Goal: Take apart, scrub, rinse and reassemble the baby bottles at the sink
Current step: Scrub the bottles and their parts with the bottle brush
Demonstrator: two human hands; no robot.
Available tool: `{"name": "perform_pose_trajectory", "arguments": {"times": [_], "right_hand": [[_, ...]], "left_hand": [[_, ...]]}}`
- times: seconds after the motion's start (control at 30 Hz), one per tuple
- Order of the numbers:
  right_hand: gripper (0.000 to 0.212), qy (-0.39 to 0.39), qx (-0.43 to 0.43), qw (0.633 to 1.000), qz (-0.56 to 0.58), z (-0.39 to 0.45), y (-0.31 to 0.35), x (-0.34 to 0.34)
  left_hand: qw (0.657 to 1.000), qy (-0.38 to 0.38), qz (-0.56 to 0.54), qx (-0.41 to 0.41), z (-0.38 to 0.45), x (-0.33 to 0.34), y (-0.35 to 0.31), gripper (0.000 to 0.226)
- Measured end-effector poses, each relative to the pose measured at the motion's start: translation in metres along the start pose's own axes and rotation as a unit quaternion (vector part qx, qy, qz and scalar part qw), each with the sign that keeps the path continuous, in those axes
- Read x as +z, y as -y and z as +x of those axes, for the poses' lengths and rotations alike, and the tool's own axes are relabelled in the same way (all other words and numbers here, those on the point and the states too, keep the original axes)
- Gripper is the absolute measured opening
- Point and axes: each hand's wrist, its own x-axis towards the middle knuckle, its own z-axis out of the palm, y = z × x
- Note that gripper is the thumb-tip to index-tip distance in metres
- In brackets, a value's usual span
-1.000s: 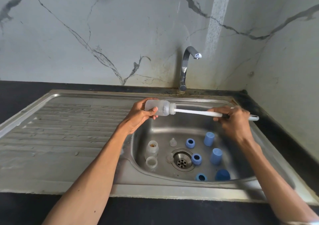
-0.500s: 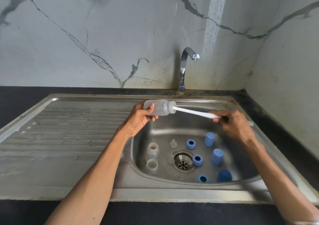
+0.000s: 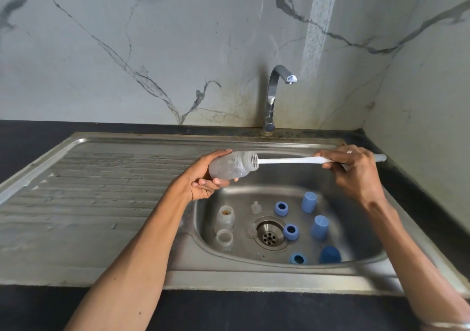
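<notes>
My left hand (image 3: 201,179) grips a clear baby bottle (image 3: 232,165) lying sideways over the sink bowl (image 3: 356,252), mouth to the right. My right hand (image 3: 353,171) holds the white handle of a bottle brush (image 3: 287,160); its head sits at the bottle's mouth. On the bowl floor stand two more clear bottles (image 3: 225,217) (image 3: 224,238), one with brown residue inside. Two clear teats (image 3: 255,207) lie near the drain (image 3: 269,234). Blue rings (image 3: 281,208) (image 3: 290,231) (image 3: 297,258) and blue caps (image 3: 309,201) (image 3: 320,227) (image 3: 329,254) are scattered to the right.
A chrome tap (image 3: 273,96) rises behind the bowl, with no water running. The ribbed steel draining board (image 3: 89,198) stretches to the left. Black counter (image 3: 229,310) borders the sink at front and right, and a marble wall closes the right side.
The brush has slid outward, so its head now shows at the bottle's mouth. Both hands and the bottle sit a little lower and the bottle tilts more.
</notes>
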Motion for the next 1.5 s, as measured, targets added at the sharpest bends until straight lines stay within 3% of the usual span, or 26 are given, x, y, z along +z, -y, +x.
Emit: {"name": "perform_pose_trajectory", "arguments": {"times": [0.07, 0.3, 0.53, 0.77, 0.97, 1.2, 1.3, 1.5], "right_hand": [[0.038, 0.016, 0.003, 1.0, 0.004, -0.001, 0.0, 0.0], [0.028, 0.18, 0.131, 0.974, 0.05, -0.009, -0.003, 0.012], [0.037, 0.087, 0.058, 0.994, 0.003, -0.008, -0.002, 0.014], [0.033, 0.137, 0.055, 0.988, -0.033, -0.014, 0.015, 0.027], [0.036, 0.118, 0.128, 0.985, 0.002, -0.007, 0.001, 0.014], [0.031, 0.148, 0.128, 0.98, 0.028, -0.017, 0.013, 0.033], [0.035, 0.116, 0.149, 0.982, 0.009, -0.009, -0.007, 0.023], [0.038, 0.104, 0.068, 0.992, -0.003, -0.009, -0.009, 0.031]], "left_hand": [[1.0, -0.011, -0.007, -0.013, 0.001, 0.001, 0.001, 0.058], [0.989, -0.095, -0.004, 0.112, 0.004, 0.009, -0.002, 0.051], [0.99, -0.117, 0.08, -0.023, -0.001, 0.008, -0.001, 0.059], [0.975, -0.185, 0.119, 0.03, 0.007, 0.015, 0.006, 0.04], [0.972, -0.202, 0.09, 0.083, 0.009, 0.02, -0.001, 0.04], [0.96, -0.234, 0.089, 0.127, 0.018, 0.027, 0.007, 0.041], [0.956, -0.25, 0.095, 0.123, 0.017, 0.017, 0.003, 0.05], [0.964, -0.217, 0.125, 0.084, 0.017, 0.03, 0.01, 0.045]]}}
